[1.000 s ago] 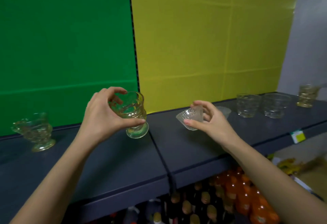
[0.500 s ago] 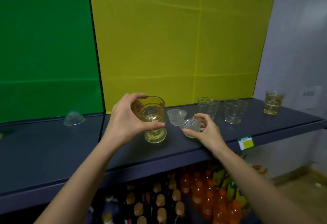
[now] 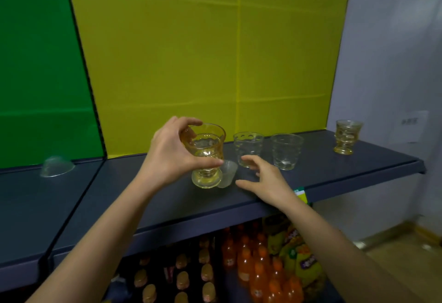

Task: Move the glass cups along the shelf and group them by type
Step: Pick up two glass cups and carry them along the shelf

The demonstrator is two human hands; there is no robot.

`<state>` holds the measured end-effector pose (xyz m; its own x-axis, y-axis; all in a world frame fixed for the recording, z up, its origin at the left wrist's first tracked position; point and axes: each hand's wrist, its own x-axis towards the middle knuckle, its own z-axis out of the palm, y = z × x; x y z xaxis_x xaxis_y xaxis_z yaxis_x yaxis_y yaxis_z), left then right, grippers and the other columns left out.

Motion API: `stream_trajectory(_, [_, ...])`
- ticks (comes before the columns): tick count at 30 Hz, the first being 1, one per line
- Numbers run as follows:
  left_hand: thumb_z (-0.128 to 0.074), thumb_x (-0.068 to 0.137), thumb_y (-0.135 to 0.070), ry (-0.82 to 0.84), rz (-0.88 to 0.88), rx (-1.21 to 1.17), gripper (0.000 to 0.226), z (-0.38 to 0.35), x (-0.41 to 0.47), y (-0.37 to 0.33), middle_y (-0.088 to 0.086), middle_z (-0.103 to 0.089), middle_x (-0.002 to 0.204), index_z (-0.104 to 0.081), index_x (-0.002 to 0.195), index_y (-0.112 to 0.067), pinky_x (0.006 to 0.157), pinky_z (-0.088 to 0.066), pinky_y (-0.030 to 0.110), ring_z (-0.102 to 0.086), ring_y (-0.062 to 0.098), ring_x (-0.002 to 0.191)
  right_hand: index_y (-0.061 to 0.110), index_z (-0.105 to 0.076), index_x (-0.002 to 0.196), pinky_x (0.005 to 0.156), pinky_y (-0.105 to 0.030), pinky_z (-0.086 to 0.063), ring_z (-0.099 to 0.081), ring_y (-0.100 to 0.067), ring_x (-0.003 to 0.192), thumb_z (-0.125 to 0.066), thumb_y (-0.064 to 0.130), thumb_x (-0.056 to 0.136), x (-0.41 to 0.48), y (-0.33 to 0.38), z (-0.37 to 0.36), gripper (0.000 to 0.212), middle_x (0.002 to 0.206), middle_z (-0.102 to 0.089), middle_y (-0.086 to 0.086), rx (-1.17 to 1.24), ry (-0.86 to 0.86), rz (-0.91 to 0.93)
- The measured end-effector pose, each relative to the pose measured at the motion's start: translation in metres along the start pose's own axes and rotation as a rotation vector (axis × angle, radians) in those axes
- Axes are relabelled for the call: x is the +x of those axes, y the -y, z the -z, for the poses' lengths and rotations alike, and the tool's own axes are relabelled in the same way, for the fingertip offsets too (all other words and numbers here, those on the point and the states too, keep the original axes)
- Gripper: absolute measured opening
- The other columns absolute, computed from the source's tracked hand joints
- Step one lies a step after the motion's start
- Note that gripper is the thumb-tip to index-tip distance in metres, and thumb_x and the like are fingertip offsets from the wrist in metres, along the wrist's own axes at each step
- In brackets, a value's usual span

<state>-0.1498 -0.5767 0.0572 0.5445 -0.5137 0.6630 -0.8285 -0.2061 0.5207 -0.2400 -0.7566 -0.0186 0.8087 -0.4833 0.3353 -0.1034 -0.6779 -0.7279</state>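
Observation:
My left hand (image 3: 171, 153) grips an amber footed glass (image 3: 206, 156), held just above the dark shelf (image 3: 134, 204). Right behind its foot a small clear ribbed cup (image 3: 228, 174) stands on the shelf, partly hidden by the amber glass. My right hand (image 3: 265, 179) hovers just right of that cup with fingers spread and nothing in it. Two clear dimpled tumblers (image 3: 247, 148) (image 3: 285, 150) stand side by side beyond my right hand. A second amber footed glass (image 3: 346, 136) is at the shelf's far right. A small clear cup (image 3: 57, 166) lies upside down at the left.
Green (image 3: 35, 75) and yellow (image 3: 203, 58) panels back the shelf; a grey wall (image 3: 394, 63) closes the right end. A yellow-green price tag (image 3: 301, 194) hangs on the shelf's front edge. Orange drink bottles (image 3: 258, 274) fill the shelf below.
My right hand has let go of the small ribbed cup, which now stands on the shelf, and its fingers have spread. The view and the amber glass have shifted right.

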Motion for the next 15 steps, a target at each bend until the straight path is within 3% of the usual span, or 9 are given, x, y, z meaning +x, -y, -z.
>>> stream_trajectory(5, [-0.087, 0.04, -0.041, 0.038, -0.055, -0.021, 0.079, -0.046, 0.026, -0.036, 0.004, -0.061, 0.098, -0.059, 0.11, -0.02, 0.084, -0.048, 0.031, -0.058, 0.015, 0.088, 0.018, -0.061, 0.115, 0.092, -0.024, -0.045, -0.059, -0.005, 0.106, -0.066, 0.018, 0.083, -0.016, -0.03, 0.076, 0.032, 0.112, -0.066, 0.003, -0.103, 0.005, 0.019])
stream_trajectory(15, [-0.085, 0.043, -0.044, 0.092, -0.126, -0.092, 0.079, -0.169, 0.075, -0.106, -0.001, -0.06, 0.098, -0.057, 0.113, -0.021, 0.082, -0.046, 0.026, -0.055, 0.01, 0.087, 0.033, -0.062, 0.102, 0.087, -0.032, -0.049, -0.06, -0.003, 0.099, -0.063, 0.032, 0.084, 0.005, -0.125, 0.196, 0.018, 0.103, -0.066, 0.014, -0.381, 0.014, -0.029])
